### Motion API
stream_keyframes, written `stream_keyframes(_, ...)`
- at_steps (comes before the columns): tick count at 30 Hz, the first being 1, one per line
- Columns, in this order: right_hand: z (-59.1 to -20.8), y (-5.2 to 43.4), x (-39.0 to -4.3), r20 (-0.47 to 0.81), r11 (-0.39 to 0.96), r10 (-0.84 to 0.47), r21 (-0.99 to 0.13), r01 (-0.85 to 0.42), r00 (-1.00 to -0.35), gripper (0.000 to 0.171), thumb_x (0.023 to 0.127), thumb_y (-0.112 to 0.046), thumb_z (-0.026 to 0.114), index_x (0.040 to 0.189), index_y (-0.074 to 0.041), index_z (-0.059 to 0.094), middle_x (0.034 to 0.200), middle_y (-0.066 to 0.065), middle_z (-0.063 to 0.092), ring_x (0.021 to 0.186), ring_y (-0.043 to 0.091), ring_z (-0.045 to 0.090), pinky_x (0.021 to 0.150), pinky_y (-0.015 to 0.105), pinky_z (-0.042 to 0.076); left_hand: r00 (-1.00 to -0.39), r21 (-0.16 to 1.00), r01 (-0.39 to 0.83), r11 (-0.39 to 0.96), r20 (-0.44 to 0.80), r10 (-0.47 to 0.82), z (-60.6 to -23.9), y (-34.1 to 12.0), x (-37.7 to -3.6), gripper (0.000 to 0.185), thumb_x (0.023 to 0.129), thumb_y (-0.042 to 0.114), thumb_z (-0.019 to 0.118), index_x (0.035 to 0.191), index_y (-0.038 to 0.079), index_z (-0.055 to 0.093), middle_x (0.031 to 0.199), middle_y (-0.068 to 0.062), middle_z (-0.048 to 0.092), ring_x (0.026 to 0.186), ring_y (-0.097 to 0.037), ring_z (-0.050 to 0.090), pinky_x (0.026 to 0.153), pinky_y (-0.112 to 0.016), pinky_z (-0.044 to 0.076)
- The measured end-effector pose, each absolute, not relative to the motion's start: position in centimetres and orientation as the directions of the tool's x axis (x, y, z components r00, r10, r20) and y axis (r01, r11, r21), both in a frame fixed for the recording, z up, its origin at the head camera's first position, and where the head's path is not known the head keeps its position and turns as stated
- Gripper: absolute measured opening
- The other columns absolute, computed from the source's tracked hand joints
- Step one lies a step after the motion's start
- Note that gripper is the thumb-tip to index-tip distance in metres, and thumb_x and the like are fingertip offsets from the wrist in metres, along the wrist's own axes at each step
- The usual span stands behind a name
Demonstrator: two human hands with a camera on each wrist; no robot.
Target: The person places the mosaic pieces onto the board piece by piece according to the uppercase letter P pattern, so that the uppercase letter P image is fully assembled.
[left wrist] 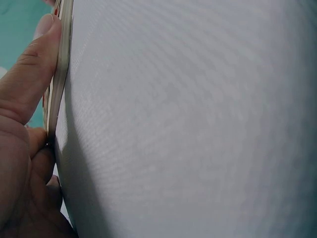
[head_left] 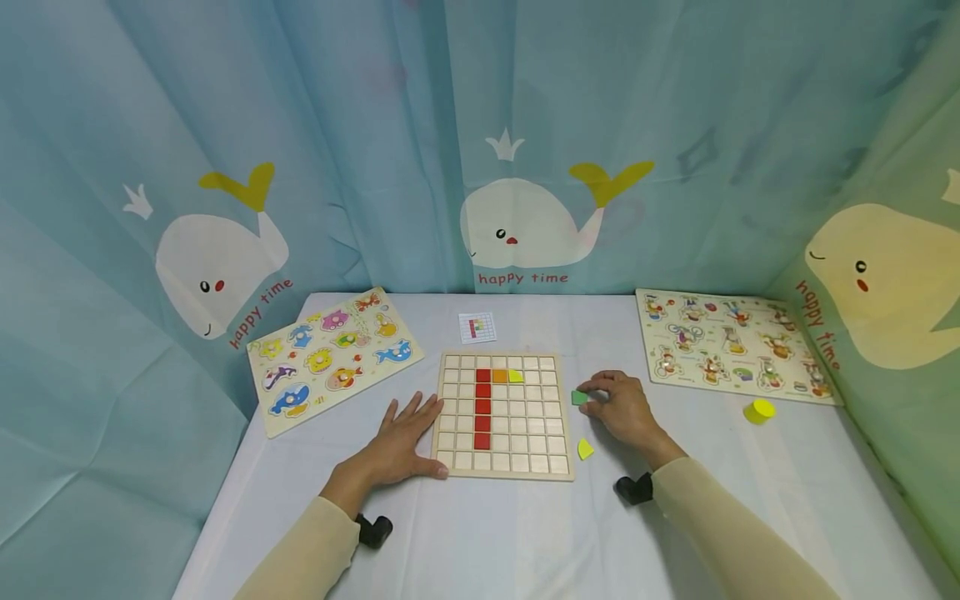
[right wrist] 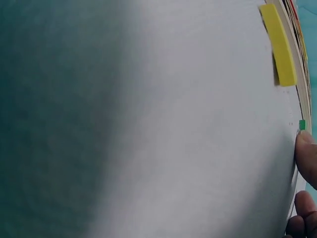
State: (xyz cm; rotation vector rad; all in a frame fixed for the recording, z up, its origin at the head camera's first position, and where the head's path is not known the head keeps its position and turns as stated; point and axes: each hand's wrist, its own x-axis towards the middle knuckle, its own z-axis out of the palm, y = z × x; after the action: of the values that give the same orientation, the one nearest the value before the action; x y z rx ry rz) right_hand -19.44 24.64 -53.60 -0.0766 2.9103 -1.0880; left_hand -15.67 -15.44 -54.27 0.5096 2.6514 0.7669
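Observation:
A wooden grid board [head_left: 504,415] lies in the middle of the white table. It holds a column of red tiles [head_left: 482,408], an orange tile [head_left: 498,376] and a yellow-green tile [head_left: 515,376]. My left hand [head_left: 405,436] lies flat on the table with its fingers straight, thumb [left wrist: 34,69] pressed against the board's left edge [left wrist: 58,84]. My right hand [head_left: 621,405] is just right of the board and pinches a small green tile [head_left: 579,397], whose corner [right wrist: 301,124] shows in the right wrist view. A yellow tile [head_left: 585,449] lies loose near the board's lower right corner.
A small pattern card [head_left: 477,327] lies behind the board. An animal peg puzzle [head_left: 333,357] sits at the left, another peg puzzle [head_left: 731,346] at the right. A yellow round cap [head_left: 759,411] stands near the right puzzle. Whale-print curtains surround the table.

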Motion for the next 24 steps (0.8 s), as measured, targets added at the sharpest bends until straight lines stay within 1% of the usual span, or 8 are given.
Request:
stream_keyframes(6,-53.84,24.68,-19.49,0.007,0.779,-0.068,-0.624,-0.057,-0.998,0.024,0.094,-0.009,0.076,0.117,-0.002,0.075,0.138,0.025,0.059,0.131,0.047,0.046,0.113,0.065,0.039,-0.879,0.558,0.249,0.791,-0.213,0.427,-54.19,-15.43,-15.68,0.115,0.078,0.054,0.089,0.168,0.014,0.029,0.176,-0.002,0.024,0.166,-0.027,0.005,0.134,-0.053,-0.008)
stream_keyframes(11,-53.65,24.78,-19.49,-0.013,0.778,-0.069,-0.627,-0.046,-0.998,0.028,0.1,-0.012,0.07,0.126,-0.002,0.071,0.142,0.026,0.059,0.135,0.048,0.046,0.115,0.066,0.039,-0.881,0.562,0.242,0.791,-0.215,0.422,-54.35,-15.45,-15.68,0.115,0.078,0.053,0.09,0.168,0.013,0.03,0.176,-0.004,0.025,0.166,-0.028,0.005,0.134,-0.054,-0.008)
stream_keyframes(14,-53.45,24.79,-19.52,-0.017,0.754,-0.064,-0.656,-0.037,-0.998,0.032,0.102,-0.013,0.067,0.132,-0.001,0.067,0.139,0.027,0.063,0.134,0.047,0.053,0.114,0.065,0.043,-0.881,0.562,0.24,0.792,-0.216,0.42,-54.42,-15.47,-15.71,0.115,0.078,0.052,0.09,0.168,0.013,0.029,0.176,-0.004,0.024,0.166,-0.027,0.005,0.134,-0.054,-0.008)
stream_keyframes(16,-53.35,24.82,-19.5,-0.012,0.733,-0.053,-0.679,-0.03,-0.999,0.033,0.103,-0.013,0.067,0.134,-0.002,0.066,0.133,0.026,0.067,0.128,0.046,0.06,0.11,0.063,0.048,-0.88,0.564,0.24,0.79,-0.217,0.422,-54.4,-15.47,-15.76,0.115,0.078,0.052,0.09,0.168,0.013,0.029,0.176,-0.003,0.024,0.166,-0.027,0.005,0.134,-0.053,-0.009)
stream_keyframes(18,-53.3,24.86,-19.44,0.005,0.714,-0.033,-0.699,-0.027,-0.999,0.033,0.103,-0.013,0.068,0.135,-0.003,0.066,0.125,0.024,0.07,0.117,0.042,0.066,0.101,0.057,0.055,-0.879,0.565,0.241,0.789,-0.216,0.424,-54.38,-15.46,-15.81,0.114,0.078,0.052,0.09,0.168,0.013,0.029,0.176,-0.003,0.024,0.166,-0.027,0.005,0.134,-0.053,-0.009)
stream_keyframes(20,-53.3,24.9,-19.33,0.036,0.701,-0.01,-0.713,-0.032,-0.999,0.032,0.101,-0.012,0.07,0.133,-0.005,0.068,0.117,0.021,0.071,0.107,0.036,0.068,0.092,0.048,0.057,-0.879,0.564,0.244,0.789,-0.215,0.425,-54.39,-15.46,-15.82,0.115,0.078,0.052,0.09,0.168,0.013,0.029,0.176,-0.003,0.024,0.166,-0.027,0.005,0.134,-0.053,-0.009)
stream_keyframes(22,-53.32,24.86,-19.27,0.079,0.682,0.006,-0.729,-0.054,-0.997,0.031,0.1,-0.01,0.072,0.131,-0.005,0.07,0.109,0.017,0.072,0.097,0.029,0.066,0.083,0.037,0.057,-0.879,0.562,0.244,0.79,-0.215,0.425,-54.44,-15.46,-15.82,0.115,0.078,0.052,0.09,0.168,0.012,0.029,0.176,-0.003,0.024,0.166,-0.027,0.005,0.134,-0.053,-0.008)
stream_keyframes(24,-53.34,24.81,-19.23,0.118,0.665,0.018,-0.743,-0.076,-0.993,0.03,0.099,-0.008,0.073,0.129,-0.006,0.072,0.105,0.015,0.072,0.091,0.025,0.063,0.075,0.027,0.053,-0.88,0.558,0.245,0.793,-0.215,0.423,-54.5,-15.47,-15.8,0.115,0.078,0.052,0.09,0.168,0.012,0.029,0.176,-0.004,0.025,0.166,-0.028,0.005,0.134,-0.054,-0.008)
